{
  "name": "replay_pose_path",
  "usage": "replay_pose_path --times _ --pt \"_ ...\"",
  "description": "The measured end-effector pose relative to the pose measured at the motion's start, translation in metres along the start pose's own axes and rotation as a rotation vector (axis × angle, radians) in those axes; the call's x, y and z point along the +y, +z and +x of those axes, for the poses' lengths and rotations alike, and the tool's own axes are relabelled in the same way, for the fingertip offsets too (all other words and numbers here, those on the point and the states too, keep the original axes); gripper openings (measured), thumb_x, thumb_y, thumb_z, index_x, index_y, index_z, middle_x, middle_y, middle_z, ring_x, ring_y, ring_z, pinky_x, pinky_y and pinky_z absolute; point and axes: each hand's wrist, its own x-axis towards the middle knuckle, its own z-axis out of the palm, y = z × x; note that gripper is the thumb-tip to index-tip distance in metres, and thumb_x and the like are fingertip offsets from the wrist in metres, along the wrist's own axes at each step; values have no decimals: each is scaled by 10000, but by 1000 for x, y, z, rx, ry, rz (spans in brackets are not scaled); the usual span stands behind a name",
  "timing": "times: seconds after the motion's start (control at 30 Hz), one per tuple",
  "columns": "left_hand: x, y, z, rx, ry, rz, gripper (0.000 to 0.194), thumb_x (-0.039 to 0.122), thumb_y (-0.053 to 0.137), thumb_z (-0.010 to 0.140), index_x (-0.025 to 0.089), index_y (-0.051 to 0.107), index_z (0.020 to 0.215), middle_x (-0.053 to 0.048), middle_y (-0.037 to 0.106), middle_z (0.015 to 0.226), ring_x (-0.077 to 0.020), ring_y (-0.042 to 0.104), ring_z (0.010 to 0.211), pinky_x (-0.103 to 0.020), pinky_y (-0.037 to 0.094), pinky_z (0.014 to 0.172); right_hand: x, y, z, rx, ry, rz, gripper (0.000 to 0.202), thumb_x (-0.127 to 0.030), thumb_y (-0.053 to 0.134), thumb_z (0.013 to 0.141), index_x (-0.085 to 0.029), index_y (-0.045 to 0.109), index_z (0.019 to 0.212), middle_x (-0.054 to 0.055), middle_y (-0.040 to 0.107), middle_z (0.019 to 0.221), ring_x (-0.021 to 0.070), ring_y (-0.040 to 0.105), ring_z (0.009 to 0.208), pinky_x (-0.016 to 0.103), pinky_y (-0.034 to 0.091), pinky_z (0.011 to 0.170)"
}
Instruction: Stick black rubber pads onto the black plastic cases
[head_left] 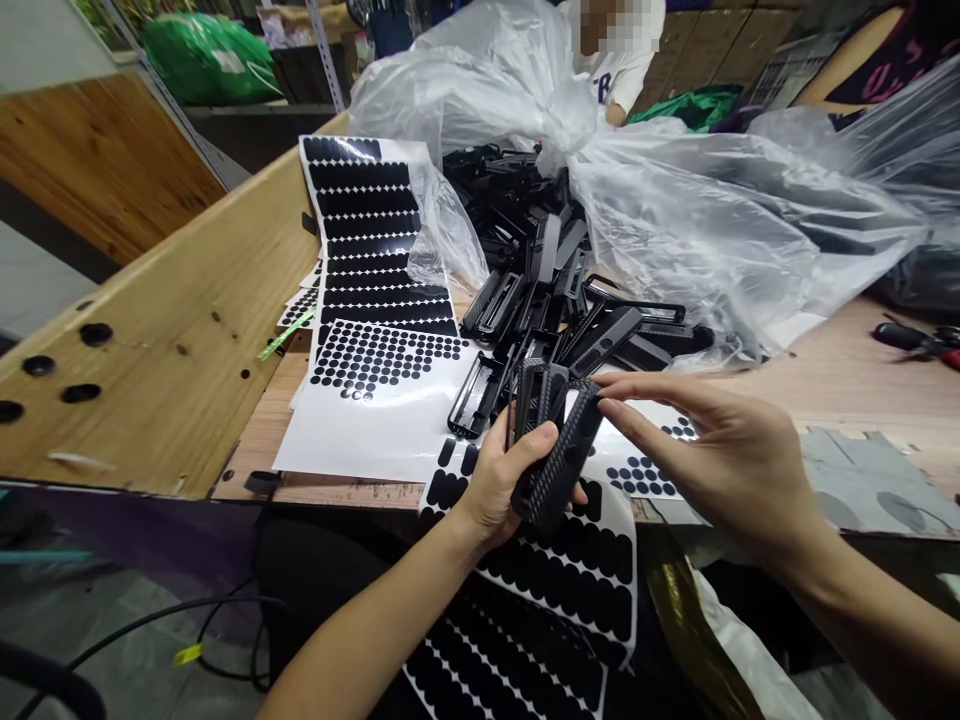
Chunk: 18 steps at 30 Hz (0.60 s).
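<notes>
My left hand (504,478) is wrapped round several black carbon-patterned plastic parts (559,470), held tilted above the table's front edge. The thumb and forefinger of my right hand (720,465) pinch the upper end of the front part. Just beyond lies a heap of similar black parts (525,260). Left of the heap are white sheets with black oblong stickers (367,220) and small round black stickers (375,355). Another sticker sheet (600,590) hangs over the front edge beneath my hands.
Clear plastic bags (675,210) spread behind and right of the heap. A wooden board (172,350) borders the left side. Grey sheets (862,470) and a red-and-black tool (919,340) lie at right. A person in a white shirt (634,60) is at the back.
</notes>
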Motion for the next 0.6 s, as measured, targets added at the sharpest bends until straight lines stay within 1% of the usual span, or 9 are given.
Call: replay_pose_path --times 0.07,0.1,0.17,0.23,0.3,0.37,0.43,0.53,0.6 --pt "0 0 0 -6 1 -1 534 527 749 847 163 513 1159 -78 729 904 -161 690 522 -217 525 440 1 0 0 7 -55 -40 92 -378 731 909 -319 786 955 38 794 1069 308 743 1030 540 559 1022" --pt "0 -1 0 -10 2 -1 533 526 745 850 161 515 1163 -85 735 915 -161 692 523 -217 526 443 1 0 1 15 -81 -66 103 -379 731 908 -317 788 968 50 775 1126 313 732 1053 543 553 1027" --pt "0 -1 0 -17 1 -1 522 524 738 857 161 518 1160 -95 742 932 -159 693 523 -218 529 446 4 -2 4 42 -113 -113 204 -398 746 889 -301 787 1064 80 704 1281 329 696 1123 539 555 1014" --pt "0 -1 0 -19 3 0 509 516 743 853 164 515 1141 -91 742 919 -160 691 521 -218 526 444 6 -5 8 2 -83 -107 334 -437 742 885 -287 767 1182 96 663 1335 332 677 1148 509 583 953" --pt "0 0 0 -26 9 -1 508 510 751 847 166 508 1131 -83 738 894 -162 688 518 -217 522 440 9 -8 12 -134 8 -28 351 -482 699 917 -278 765 1196 90 720 1226 309 702 1083 464 602 888" --pt "0 0 0 -31 16 0 515 512 748 849 165 503 1141 -82 735 888 -159 684 516 -217 522 443 12 -8 13 -250 96 63 329 -509 675 937 -268 777 1136 72 770 1099 281 726 999 433 602 864" --pt "-1 0 0 -30 13 2 519 515 740 855 164 501 1152 -80 730 887 -157 681 514 -217 523 444 14 -4 11 -280 138 127 347 -517 721 904 -254 755 1127 65 779 1059 270 727 964 416 597 860" --pt "-2 -1 0 -13 4 10 524 522 741 853 169 488 1148 -38 695 789 -159 665 490 -212 508 422 13 2 7 -316 162 200 485 -519 830 802 -239 692 1173 62 761 1054 261 718 929 403 599 838" --pt "-3 -1 0 -15 22 12 569 552 749 843 177 471 1168 -16 668 739 -164 661 490 -217 510 427 10 3 7 -344 178 216 542 -539 845 776 -231 682 1191 65 757 1044 263 714 916 407 599 829"
